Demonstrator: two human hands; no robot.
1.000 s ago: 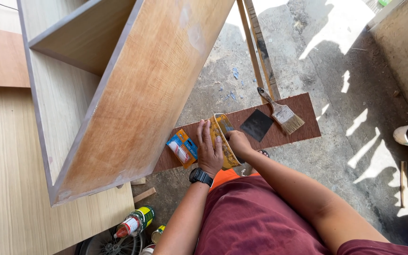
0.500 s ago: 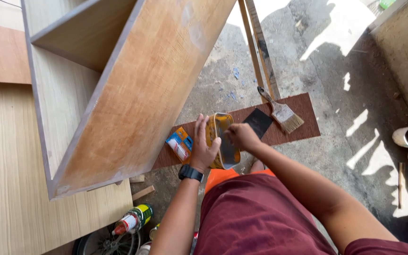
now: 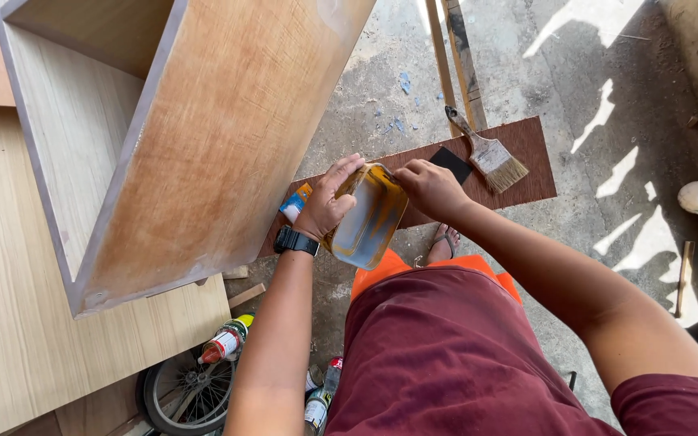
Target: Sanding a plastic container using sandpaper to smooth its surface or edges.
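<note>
Amber-stained metal can point(image 3: 369, 216), tilted, is gripped by the left hand point(image 3: 326, 203) above a brown board point(image 3: 527, 157); the right hand point(image 3: 430, 187) pinches its top, probably opening it, which calls for a steady hold.

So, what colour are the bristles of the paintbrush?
Pale tan, on the paintbrush lying on the brown board; head view.

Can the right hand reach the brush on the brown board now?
Probably yes, once freed: the right hand is on the can, and the brush lies close beyond, nothing between.
</note>
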